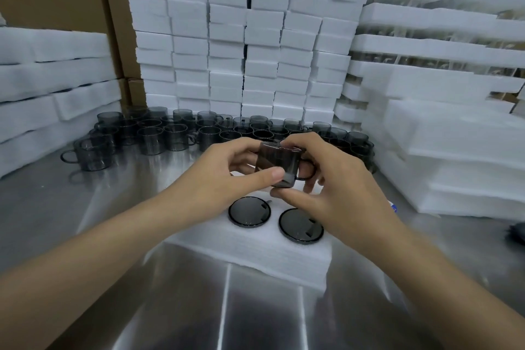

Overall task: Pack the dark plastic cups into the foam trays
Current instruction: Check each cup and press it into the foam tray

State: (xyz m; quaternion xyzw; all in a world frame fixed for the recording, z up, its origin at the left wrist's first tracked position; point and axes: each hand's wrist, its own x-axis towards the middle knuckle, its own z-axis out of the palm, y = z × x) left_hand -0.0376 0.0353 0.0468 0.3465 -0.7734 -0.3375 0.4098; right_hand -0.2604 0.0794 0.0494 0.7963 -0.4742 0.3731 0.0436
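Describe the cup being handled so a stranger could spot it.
On the steel table, a foam tray lies in front of rows of loose dark cups. Just above it, the left hand and right hand hold one cup, the only one lifted clear.

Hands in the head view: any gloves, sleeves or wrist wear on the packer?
No. The left hand and the right hand are bare, no gloves. The left forearm and the right forearm are uncovered to the frame edge, so no sleeve shows. No watch, bracelet or ring is visible.
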